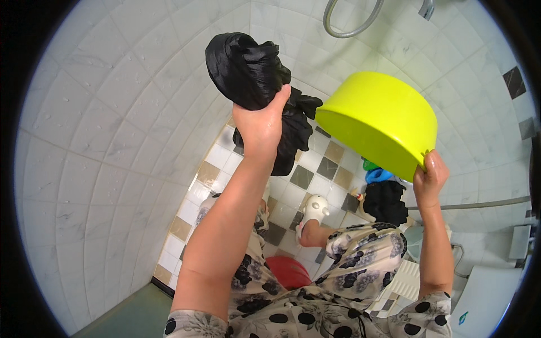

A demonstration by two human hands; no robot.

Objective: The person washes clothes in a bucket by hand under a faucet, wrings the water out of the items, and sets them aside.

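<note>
My left hand [262, 122] grips a bundle of black cloth [249, 69], raised in front of me near the tiled corner. Its lower folds hang past my wrist over the floor. With my right hand [431, 177] I hold a yellow-green plastic basin [384, 110] by its rim. The basin is tipped on its side, its outer wall turned up and away. Its opening faces down towards me, and I see only part of the inside. One fold of the cloth comes up close to the basin's left rim; whether they touch I cannot tell.
On the checkered tile floor [310, 160], more black cloth [384, 203] lies at the right beside a blue plastic item [378, 175]. A red plastic object [288, 272] is between my legs. A shower hose [355, 31] loops down the far wall. White tiled wall [122, 126] rises at the left.
</note>
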